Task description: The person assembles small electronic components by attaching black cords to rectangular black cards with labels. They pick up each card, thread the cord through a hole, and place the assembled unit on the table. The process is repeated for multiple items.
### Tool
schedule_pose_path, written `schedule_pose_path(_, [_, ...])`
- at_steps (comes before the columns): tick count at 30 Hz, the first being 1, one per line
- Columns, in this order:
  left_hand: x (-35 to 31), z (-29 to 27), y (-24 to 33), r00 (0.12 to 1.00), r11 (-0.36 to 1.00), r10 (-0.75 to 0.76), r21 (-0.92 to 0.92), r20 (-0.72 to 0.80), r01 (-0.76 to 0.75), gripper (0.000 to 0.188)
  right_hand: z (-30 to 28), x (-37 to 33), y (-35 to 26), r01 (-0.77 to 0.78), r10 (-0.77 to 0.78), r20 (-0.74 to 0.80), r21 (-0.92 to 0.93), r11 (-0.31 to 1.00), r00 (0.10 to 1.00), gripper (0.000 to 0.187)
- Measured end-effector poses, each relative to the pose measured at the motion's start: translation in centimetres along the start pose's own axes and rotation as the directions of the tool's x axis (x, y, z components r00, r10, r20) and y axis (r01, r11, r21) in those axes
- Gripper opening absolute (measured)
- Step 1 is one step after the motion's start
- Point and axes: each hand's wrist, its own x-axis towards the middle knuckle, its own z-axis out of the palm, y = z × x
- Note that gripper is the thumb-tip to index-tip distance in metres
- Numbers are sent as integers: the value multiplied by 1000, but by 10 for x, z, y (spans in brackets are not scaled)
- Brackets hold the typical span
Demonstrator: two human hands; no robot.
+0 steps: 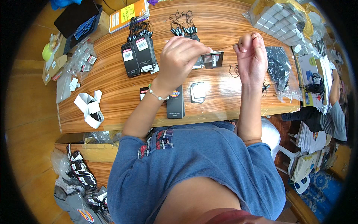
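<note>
My left hand [178, 59] is raised over the table, its thumb and fingertips pinched at the top edge of a small dark hang tag [213, 60]. A thin dark string [228, 47] runs from there toward my right hand [252, 56], whose curled fingers pinch its other end. Below my left wrist lies a black hang tag [175, 102] with a coloured logo, near the table's front edge. A small stack of white cards [197, 92] is beside it. Stacks of black tags [138, 56] with tangled strings sit beyond my left forearm.
A white ribbon roll [89, 108] lies at the left, near plastic bags [80, 59]. A bag of dark strings [279, 69] and packed white boxes [274, 20] are at the right. Beyond the table's right end, another person's arm [335, 89] shows.
</note>
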Motion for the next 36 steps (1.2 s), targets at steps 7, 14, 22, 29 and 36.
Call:
schedule_pose_path(7, [-5, 3, 8, 874, 747, -439, -456, 207, 483, 10, 6, 0, 8, -123, 71, 162, 332, 935, 984, 12])
schedule_pose_path(14, [-2, 7, 14, 926, 787, -306, -489, 219, 376, 19, 18, -4, 10, -168, 114, 160, 383, 908, 980, 12])
schedule_pose_path(22, [-3, 10, 14, 938, 876, -332, -337, 96, 344, 17, 16, -3, -2, -24, 13, 182, 56, 998, 983, 11])
schedule_pose_path(29, [5, -1, 16, 841, 648, -453, -539, 295, 538, 15, 25, -18, 2, -22, 90, 121, -472, 881, 989, 12])
schedule_pose_path(36, [9, -13, 8, 902, 760, -309, -492, 302, 425, 23, 18, -17, 0, -78, 144, 152, -372, 925, 978, 10])
